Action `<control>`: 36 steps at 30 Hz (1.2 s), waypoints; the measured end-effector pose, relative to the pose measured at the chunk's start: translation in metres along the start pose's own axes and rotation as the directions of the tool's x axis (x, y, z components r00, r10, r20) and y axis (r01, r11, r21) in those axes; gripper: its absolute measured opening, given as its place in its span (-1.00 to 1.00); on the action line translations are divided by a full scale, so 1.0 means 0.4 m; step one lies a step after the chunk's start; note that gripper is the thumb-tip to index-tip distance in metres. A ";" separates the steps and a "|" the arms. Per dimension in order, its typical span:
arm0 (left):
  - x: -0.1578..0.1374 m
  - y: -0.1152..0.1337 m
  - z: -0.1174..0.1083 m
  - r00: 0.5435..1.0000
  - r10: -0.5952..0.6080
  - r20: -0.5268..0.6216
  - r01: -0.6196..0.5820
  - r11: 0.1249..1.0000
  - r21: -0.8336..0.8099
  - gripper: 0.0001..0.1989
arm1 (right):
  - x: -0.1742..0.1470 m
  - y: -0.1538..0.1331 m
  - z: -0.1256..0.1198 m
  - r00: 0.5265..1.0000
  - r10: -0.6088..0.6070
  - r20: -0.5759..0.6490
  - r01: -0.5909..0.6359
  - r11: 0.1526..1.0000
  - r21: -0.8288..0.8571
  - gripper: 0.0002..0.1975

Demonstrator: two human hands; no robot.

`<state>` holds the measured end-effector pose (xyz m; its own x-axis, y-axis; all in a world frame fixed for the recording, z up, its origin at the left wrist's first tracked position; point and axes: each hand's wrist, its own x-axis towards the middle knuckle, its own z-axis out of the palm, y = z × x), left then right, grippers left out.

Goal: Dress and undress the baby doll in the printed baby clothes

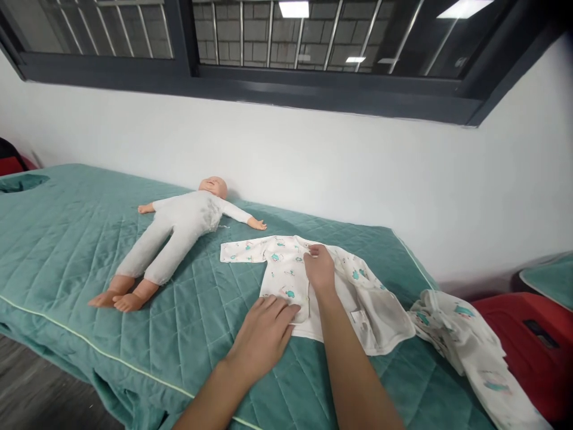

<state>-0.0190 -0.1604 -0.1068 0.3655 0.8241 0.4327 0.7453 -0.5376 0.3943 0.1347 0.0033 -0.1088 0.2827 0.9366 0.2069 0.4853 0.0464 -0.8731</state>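
A white baby shirt with teal and pink prints lies spread on the green quilted bed cover, its front opened to the right so the inside and a small label show. My left hand rests flat on its lower left corner, fingers stretched out. Near the collar, my right hand has its fingers curled and pinched on the shirt's front edge. Left of the shirt, a baby doll in a white cloth body lies on its back, head toward the wall.
More printed white baby clothing lies bunched at the right edge of the green bed cover. Beyond it stands a red plastic object with a dark slot. Along the back runs a white wall under a dark-framed window.
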 end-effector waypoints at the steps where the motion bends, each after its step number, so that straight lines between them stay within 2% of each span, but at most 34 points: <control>1: 0.001 -0.002 0.002 1.000 -0.023 0.004 0.023 1.000 -0.010 -0.76 | -0.001 -0.002 -0.001 1.000 0.002 0.011 -0.002 1.000 -0.002 -0.77; 3: 0.003 -0.010 0.004 0.995 -0.088 -0.043 0.084 0.992 -0.092 -0.82 | -0.003 -0.010 -0.002 0.999 0.013 0.040 -0.013 1.000 0.011 -0.80; 5: 0.003 -0.019 0.002 0.958 -0.253 -0.135 0.212 0.942 -0.262 -0.81 | -0.005 -0.021 0.000 0.996 0.017 0.083 -0.021 0.998 0.052 -0.80; 6: 0.001 -0.024 0.000 0.907 -0.378 -0.184 0.295 0.884 -0.362 -0.80 | -0.007 -0.027 0.002 0.994 0.011 0.110 -0.020 0.997 0.080 -0.77; 7: -0.003 -0.029 -0.003 0.831 -0.508 -0.228 0.369 0.809 -0.458 -0.78 | -0.010 -0.034 0.005 0.990 0.000 0.144 -0.018 0.992 0.127 -0.72; 9: -0.015 -0.041 -0.007 0.641 -0.697 -0.320 0.437 0.675 -0.595 -0.80 | -0.018 -0.047 0.011 0.975 -0.026 0.220 -0.036 0.962 0.271 -0.65; 11: -0.030 -0.060 -0.011 0.486 -0.755 -0.440 0.411 0.642 -0.648 -0.85 | -0.027 -0.053 0.015 0.962 -0.042 0.271 -0.071 0.916 0.394 -0.65; 12: -0.037 -0.073 -0.013 0.432 -0.757 -0.489 0.396 0.647 -0.652 -0.83 | -0.031 -0.053 0.017 0.959 -0.042 0.280 -0.085 0.901 0.426 -0.66; 13: -0.041 -0.090 -0.015 0.402 -0.753 -0.521 0.395 0.656 -0.643 -0.79 | -0.034 -0.051 0.018 0.959 -0.038 0.280 -0.092 0.896 0.435 -0.68; 14: -0.044 -0.111 -0.020 0.398 -0.745 -0.536 0.413 0.667 -0.620 -0.76 | -0.037 -0.048 0.018 0.961 -0.031 0.273 -0.091 0.901 0.423 -0.70; 15: -0.043 -0.135 -0.026 0.415 -0.733 -0.538 0.450 0.680 -0.579 -0.73 | -0.038 -0.045 0.019 0.963 -0.027 0.267 -0.088 0.907 0.411 -0.71; 18: -0.019 -0.214 -0.054 0.559 -0.657 -0.506 0.603 0.741 -0.296 -0.66 | -0.037 -0.033 0.024 0.964 -0.025 0.264 -0.083 0.917 0.391 -0.73; 21: 0.021 -0.272 -0.085 0.652 -0.643 -0.402 0.704 0.710 0.005 -0.50 | -0.034 -0.025 0.033 0.959 -0.037 0.283 -0.074 0.925 0.373 -0.74; 24: 0.055 -0.302 -0.102 0.708 -0.659 -0.256 0.705 0.682 0.193 -0.53 | -0.033 -0.020 0.040 0.949 -0.058 0.309 -0.058 0.933 0.354 -0.76; 28: 0.080 -0.334 -0.112 0.790 -0.593 -0.157 0.606 0.715 0.349 -0.60 | -0.033 -0.012 0.043 0.934 -0.092 0.345 -0.029 0.944 0.329 -0.79; 31: 0.085 -0.355 -0.118 0.814 -0.566 -0.129 0.564 0.718 0.408 -0.59 | -0.032 -0.007 0.041 0.927 -0.109 0.359 -0.008 0.950 0.311 -0.80; 36: 0.080 -0.369 -0.124 0.773 -0.593 -0.225 0.627 0.663 0.408 -0.51 | -0.044 -0.011 0.049 0.919 -0.135 0.369 0.030 0.961 0.275 -0.83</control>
<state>-0.1450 -0.0636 -0.1110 -0.2849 0.9158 0.2832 0.9511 0.2333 0.2022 0.1113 -0.0065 -0.1175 -0.1109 0.9832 0.1447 0.2470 0.1683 -0.9543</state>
